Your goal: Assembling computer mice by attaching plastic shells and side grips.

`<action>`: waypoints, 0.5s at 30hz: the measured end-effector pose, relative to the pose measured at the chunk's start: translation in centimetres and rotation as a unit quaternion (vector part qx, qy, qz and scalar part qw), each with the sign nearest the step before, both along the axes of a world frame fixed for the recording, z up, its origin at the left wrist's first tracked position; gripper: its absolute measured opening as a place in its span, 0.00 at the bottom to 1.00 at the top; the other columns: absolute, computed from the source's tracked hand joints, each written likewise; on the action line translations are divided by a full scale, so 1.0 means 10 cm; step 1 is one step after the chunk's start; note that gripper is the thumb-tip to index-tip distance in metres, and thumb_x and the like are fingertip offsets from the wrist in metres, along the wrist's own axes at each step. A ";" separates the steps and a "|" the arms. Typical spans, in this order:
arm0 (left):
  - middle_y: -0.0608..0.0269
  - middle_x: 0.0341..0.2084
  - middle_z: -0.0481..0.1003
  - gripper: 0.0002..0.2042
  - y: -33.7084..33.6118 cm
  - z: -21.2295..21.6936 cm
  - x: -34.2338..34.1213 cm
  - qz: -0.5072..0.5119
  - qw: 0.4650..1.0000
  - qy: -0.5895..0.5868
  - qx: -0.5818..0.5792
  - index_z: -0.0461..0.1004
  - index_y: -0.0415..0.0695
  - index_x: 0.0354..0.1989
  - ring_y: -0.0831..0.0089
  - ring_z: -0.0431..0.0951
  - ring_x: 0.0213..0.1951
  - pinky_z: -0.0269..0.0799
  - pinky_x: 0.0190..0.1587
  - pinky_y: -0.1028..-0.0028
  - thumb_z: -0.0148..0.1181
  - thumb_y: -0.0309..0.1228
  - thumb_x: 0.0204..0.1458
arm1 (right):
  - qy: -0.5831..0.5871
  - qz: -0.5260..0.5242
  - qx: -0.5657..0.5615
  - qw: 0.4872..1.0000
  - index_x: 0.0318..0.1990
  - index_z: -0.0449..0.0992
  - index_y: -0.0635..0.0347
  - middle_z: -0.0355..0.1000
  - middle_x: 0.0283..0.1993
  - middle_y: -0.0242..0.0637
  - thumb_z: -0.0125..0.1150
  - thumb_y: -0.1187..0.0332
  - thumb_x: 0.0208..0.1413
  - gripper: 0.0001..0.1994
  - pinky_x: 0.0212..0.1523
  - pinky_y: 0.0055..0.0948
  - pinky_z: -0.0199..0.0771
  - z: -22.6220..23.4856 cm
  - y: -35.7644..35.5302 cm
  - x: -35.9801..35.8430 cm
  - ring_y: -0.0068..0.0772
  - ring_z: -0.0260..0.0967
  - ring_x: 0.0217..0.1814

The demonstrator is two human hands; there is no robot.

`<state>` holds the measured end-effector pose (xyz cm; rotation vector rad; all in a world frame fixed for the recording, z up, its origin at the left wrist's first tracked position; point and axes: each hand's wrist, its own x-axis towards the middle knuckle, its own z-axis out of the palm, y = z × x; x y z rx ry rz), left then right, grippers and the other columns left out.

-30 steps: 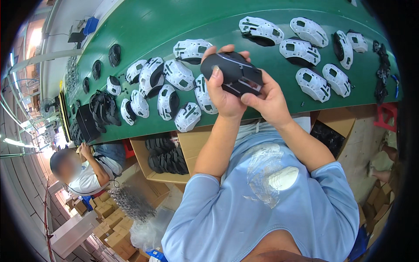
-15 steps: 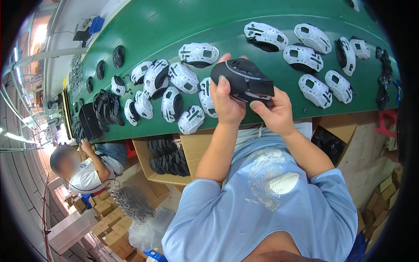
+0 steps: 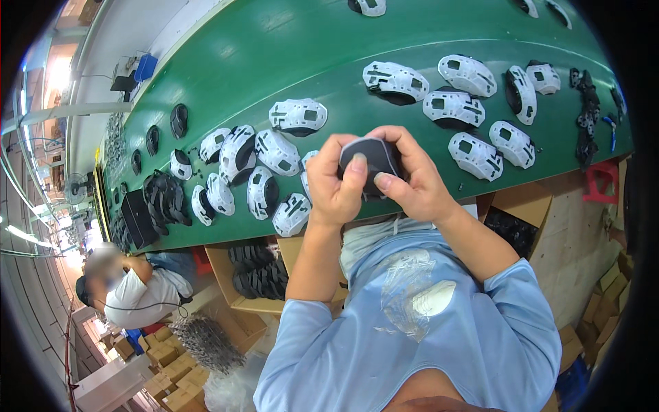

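A black curved shell [image 3: 372,148] with a smooth rounded end is gripped between both hands, over the near edge of the green table [image 3: 343,69]. My left hand [image 3: 334,187] wraps its left side, the thumb pressing on the top. My right hand [image 3: 420,182] closes round the right side, its thumb resting near the lower edge. The shell's underside and most of my fingertips are hidden. Close beyond my left hand lie several white shells with cut-outs and black backing, one of them a white shell [image 3: 298,117].
To the right lie more white shells [image 3: 475,156] and a strip of small black parts [image 3: 586,120]. Stacked black pieces [image 3: 165,199] occupy the left. Below the table edge stand a cardboard box [image 3: 223,275] of black parts and a red stool [image 3: 601,182]. A co-worker [image 3: 141,292] sits at left.
The black shell has turned from lengthwise to end-on and come slightly lower. Both my hands have shifted their grip, thumbs now on top. The view has shifted, and the co-worker's arm has risen.
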<state>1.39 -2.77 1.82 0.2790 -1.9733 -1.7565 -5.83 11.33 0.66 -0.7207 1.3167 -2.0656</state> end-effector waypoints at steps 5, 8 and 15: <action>0.69 0.18 0.68 0.12 0.05 0.00 -0.09 -0.013 0.999 -0.011 0.035 0.68 0.39 0.25 0.83 0.63 0.23 0.60 0.24 0.77 0.59 0.34 0.56 | -0.027 -0.030 -0.010 0.999 0.54 0.66 0.64 0.70 0.42 0.33 0.61 0.70 0.55 0.20 0.40 0.23 0.71 -0.10 -0.06 -0.04 0.20 0.67 0.40; 0.69 0.18 0.66 0.14 0.05 -0.02 -0.12 0.017 0.995 0.006 0.099 0.66 0.39 0.23 0.82 0.61 0.23 0.58 0.25 0.77 0.59 0.33 0.56 | -0.047 -0.021 -0.028 0.998 0.51 0.67 0.63 0.69 0.41 0.32 0.61 0.69 0.55 0.18 0.38 0.22 0.70 -0.12 -0.11 -0.07 0.19 0.66 0.38; 0.71 0.19 0.64 0.11 0.11 -0.03 -0.29 0.029 0.998 -0.007 0.056 0.71 0.38 0.26 0.79 0.62 0.23 0.60 0.26 0.78 0.60 0.32 0.55 | -0.071 -0.047 -0.027 0.996 0.48 0.70 0.61 0.69 0.41 0.28 0.62 0.68 0.57 0.14 0.42 0.21 0.69 -0.12 -0.08 -0.16 0.17 0.65 0.42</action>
